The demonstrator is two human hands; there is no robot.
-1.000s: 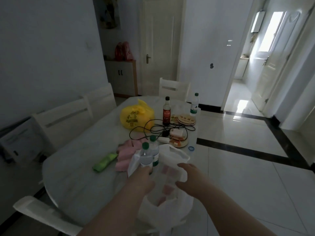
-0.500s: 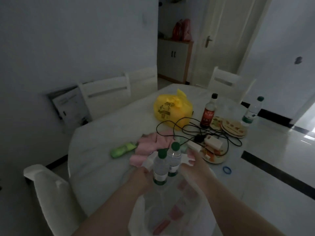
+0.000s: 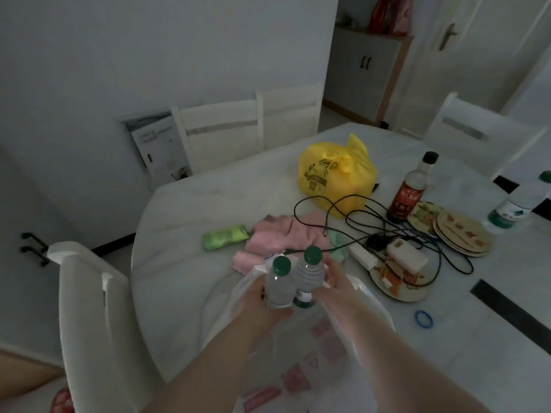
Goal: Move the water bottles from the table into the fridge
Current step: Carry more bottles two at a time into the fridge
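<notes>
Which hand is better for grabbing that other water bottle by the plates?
Probably the right hand. The lone water bottle stands on its side of the table, past the plates; the left hand would cross over. Both grip the two bottles now.

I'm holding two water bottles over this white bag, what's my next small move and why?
Probably lift both straight up, clear of the white plastic bag: your left hand grips the left water bottle, your right hand holds the right water bottle, both upright at the bag's open mouth.
</notes>
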